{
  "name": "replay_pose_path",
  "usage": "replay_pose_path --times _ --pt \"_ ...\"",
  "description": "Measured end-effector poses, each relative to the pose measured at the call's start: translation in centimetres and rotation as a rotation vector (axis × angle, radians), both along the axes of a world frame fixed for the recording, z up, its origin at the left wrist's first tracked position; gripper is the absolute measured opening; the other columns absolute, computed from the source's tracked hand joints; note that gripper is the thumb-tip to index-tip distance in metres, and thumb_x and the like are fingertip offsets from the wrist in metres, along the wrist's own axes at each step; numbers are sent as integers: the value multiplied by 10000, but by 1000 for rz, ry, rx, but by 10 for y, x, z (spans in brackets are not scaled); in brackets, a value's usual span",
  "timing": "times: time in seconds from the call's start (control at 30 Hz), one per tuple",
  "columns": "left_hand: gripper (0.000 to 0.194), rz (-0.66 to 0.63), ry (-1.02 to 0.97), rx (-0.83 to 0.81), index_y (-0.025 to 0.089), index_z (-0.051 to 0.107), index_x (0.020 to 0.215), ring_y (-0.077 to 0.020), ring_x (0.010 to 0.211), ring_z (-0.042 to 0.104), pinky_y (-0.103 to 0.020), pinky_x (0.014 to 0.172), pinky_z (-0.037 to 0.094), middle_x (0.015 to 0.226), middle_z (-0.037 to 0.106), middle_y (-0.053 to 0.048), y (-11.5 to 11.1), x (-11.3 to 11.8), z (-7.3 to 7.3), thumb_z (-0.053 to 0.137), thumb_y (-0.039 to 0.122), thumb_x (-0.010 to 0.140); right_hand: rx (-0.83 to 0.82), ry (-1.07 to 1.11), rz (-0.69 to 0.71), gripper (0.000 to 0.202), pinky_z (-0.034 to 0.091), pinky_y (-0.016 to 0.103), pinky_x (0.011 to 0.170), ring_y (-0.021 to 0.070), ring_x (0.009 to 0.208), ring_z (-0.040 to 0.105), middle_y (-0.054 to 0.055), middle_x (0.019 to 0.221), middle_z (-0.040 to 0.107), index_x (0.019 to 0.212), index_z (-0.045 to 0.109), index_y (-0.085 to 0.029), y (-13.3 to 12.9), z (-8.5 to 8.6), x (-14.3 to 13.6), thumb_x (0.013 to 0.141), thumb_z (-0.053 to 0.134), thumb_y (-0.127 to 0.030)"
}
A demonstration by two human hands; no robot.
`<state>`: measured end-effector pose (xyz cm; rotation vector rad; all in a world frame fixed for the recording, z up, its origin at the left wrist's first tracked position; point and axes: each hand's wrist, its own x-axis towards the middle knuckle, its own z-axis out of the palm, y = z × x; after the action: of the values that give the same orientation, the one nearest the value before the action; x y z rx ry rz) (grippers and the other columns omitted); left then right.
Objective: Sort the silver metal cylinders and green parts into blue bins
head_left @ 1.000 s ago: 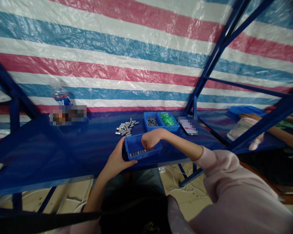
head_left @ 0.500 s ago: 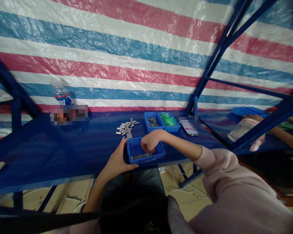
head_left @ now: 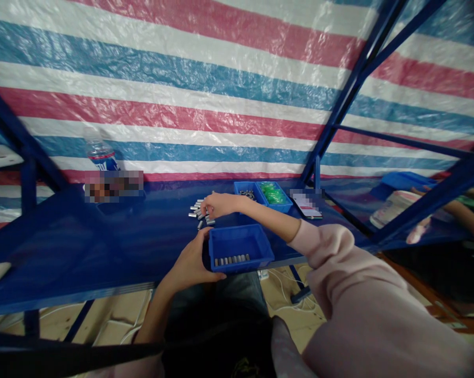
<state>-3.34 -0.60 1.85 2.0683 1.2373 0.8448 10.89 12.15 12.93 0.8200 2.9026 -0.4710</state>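
Head view: left hand grips the blue tray at the worktop's near edge; right hand, fingers curled, pinches among loose metal pins just beyond the tray.

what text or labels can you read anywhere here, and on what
None can be read.
Water bottle: the label carries white lettering, too blurred to make out.
White jar at far right: label too small and blurred.
Patches on the blue table are pixelated.
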Motion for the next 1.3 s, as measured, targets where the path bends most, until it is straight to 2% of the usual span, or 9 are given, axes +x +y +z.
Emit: replay_pose_path --times 0.13,0.3,0.47,0.63,0.77,0.9,1.03,1.17,1.3 --pt "998 -40 12 19 249 306 1317 -340 1149 532 -482 962 431 1258 520 -108 0 -1 1 842 447 500 -42 -65 76 291 387 204 619 130 719 605 55 872 710 1010 701 -96 4 -19 -9 726 638 -107" --pt "986 -48 20 47 239 327 1303 -341 1161 512 -482 975 415 1269 507 -105 1 -2 -1 844 450 490 86 -83 23 273 365 221 553 189 794 642 101 927 715 965 702 -112 3 -35 -20 784 645 -308" --pt "987 -47 37 39 243 309 1316 -333 1163 509 -481 985 407 1278 498 -102 0 -2 -2 838 449 509 200 -103 -64 339 379 233 546 241 859 662 158 1004 706 944 695 -87 -4 -36 -26 769 662 -376" --pt "971 -50 31 34 243 313 1302 -341 1171 505 -492 985 408 1273 498 -107 0 -1 -2 836 443 509 175 -93 -96 324 398 227 546 231 825 666 172 958 716 881 714 -59 -11 -34 -29 753 666 -353" --pt "978 -50 31 29 247 305 1304 -333 1154 522 -475 966 426 1265 508 -103 0 -2 -3 836 461 511 154 -78 -103 266 398 221 555 213 796 662 134 909 724 871 719 -76 -10 -33 -27 732 665 -297" --pt "1033 -26 10 3 267 269 1346 -321 1156 534 -459 963 437 1270 522 -85 -2 -1 -2 841 465 508 147 77 -137 303 396 210 609 186 828 639 87 970 705 981 694 -118 -8 -21 -14 714 672 -261" --pt "1012 50 -32 -30 264 284 1348 -324 1166 536 -456 952 454 1286 516 -90 -3 2 0 841 441 522 143 118 -121 293 359 208 570 171 792 610 67 919 689 984 673 -132 -21 6 11 707 667 -227" --pt "984 83 -81 -39 263 278 1354 -319 1196 522 -455 981 445 1305 506 -97 -1 4 -2 830 416 555 140 9 -116 284 334 221 542 163 730 589 67 921 682 977 671 -144 -39 27 34 703 655 -216" --pt "993 92 -85 -45 266 269 1365 -318 1203 518 -449 987 445 1304 509 -95 1 3 -4 828 419 559 61 -176 -97 295 355 228 550 169 706 599 74 885 694 975 685 -117 -49 32 44 686 636 -155"
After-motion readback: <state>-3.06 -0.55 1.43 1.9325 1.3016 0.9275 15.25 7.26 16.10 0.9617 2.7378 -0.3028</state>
